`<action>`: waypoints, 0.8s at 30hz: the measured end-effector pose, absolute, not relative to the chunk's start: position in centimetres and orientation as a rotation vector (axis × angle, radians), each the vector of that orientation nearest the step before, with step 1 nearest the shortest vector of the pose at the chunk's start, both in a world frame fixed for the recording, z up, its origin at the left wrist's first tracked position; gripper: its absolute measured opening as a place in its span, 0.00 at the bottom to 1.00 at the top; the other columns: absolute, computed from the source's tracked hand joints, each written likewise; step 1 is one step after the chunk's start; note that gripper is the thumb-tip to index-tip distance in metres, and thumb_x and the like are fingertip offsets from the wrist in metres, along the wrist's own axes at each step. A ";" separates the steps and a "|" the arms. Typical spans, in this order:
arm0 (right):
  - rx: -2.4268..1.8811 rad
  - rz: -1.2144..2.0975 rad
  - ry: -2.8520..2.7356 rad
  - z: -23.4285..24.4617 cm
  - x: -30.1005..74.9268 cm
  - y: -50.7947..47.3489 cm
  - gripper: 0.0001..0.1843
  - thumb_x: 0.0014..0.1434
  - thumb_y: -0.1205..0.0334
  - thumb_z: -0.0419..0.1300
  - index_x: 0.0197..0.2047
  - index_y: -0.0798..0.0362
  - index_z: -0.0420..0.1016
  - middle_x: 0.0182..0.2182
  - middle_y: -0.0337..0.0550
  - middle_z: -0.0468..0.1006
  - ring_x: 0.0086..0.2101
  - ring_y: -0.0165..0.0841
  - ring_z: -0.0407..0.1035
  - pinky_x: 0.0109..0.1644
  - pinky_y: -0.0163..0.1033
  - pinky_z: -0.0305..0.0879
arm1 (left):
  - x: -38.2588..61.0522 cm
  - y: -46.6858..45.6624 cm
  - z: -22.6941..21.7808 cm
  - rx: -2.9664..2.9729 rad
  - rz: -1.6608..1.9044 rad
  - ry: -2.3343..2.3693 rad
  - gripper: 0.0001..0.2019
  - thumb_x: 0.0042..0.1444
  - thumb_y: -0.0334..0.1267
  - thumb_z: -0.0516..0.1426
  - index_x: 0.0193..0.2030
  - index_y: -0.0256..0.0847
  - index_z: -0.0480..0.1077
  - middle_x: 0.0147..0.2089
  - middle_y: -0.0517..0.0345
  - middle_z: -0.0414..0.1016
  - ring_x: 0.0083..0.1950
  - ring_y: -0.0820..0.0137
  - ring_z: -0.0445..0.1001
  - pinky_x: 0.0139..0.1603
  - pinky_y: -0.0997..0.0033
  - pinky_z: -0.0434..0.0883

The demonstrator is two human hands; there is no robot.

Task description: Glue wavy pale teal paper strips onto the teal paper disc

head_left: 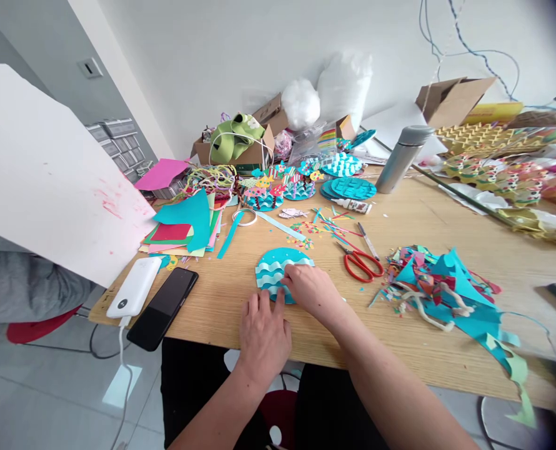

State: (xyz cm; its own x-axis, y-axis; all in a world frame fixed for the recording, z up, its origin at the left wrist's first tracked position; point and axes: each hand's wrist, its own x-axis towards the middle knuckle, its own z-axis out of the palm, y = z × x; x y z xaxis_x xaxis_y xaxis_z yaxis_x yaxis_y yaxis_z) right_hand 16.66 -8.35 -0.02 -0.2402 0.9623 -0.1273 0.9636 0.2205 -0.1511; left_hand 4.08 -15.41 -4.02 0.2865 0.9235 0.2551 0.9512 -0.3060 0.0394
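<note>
A round blue paper disc (285, 255) lies on the table in front of me, with rows of pale wavy paper strips (269, 280) across it. My left hand (265, 328) lies palm down at the disc's near edge, fingers stretched and their tips touching the disc. From the right, my right hand (312, 289) reaches over the disc with its fingers curled together, pressed on a wavy strip; the fingertips are partly hidden. Right of the disc are red-handled scissors (363, 265) and a pen (368, 241). A glue bottle (354, 206) lies farther back.
Paper scraps (446, 284) are heaped on the right. Coloured sheets (184, 215), a power bank (135, 286) and a phone (163, 308) lie left. Finished-looking fish decorations (263, 197), stacked blue discs (353, 189) and a steel flask (402, 161) stand behind. A white board (48, 169) leans at left.
</note>
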 end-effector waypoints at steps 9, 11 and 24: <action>1.952 -0.294 2.463 -0.2 16.8 -8.3 0.13 0.65 0.59 0.50 0.41 0.54 0.74 0.38 0.49 0.80 0.40 0.43 0.76 0.34 0.38 0.64 | 4.1 -15.5 -4.1 -2.401 -0.353 -1.778 0.25 0.55 0.32 0.54 0.62 0.43 0.63 0.46 0.48 0.66 0.45 0.58 0.63 0.45 0.54 0.67; 1.953 -0.295 2.451 -0.2 16.8 -8.3 0.13 0.65 0.58 0.50 0.42 0.53 0.73 0.38 0.49 0.80 0.40 0.42 0.75 0.35 0.37 0.64 | 4.2 -15.6 -4.2 -2.399 -0.361 -1.776 0.25 0.55 0.32 0.54 0.62 0.43 0.63 0.46 0.48 0.66 0.45 0.58 0.63 0.46 0.55 0.67; 2.002 -0.303 2.443 0.3 17.0 -8.3 0.14 0.65 0.55 0.49 0.40 0.52 0.74 0.37 0.48 0.80 0.38 0.40 0.75 0.34 0.37 0.62 | 4.1 -15.6 -4.2 -2.407 -0.336 -1.794 0.25 0.56 0.32 0.54 0.62 0.43 0.62 0.46 0.48 0.66 0.45 0.58 0.64 0.45 0.55 0.66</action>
State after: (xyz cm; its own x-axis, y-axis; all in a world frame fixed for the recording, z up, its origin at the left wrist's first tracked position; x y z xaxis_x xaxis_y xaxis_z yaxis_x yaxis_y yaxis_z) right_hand 17.01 -8.27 0.26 -0.2038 0.9743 -0.0961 0.9683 0.1861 -0.1668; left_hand 4.13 -15.56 -4.21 0.2726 0.9295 0.2483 0.9564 -0.2899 0.0352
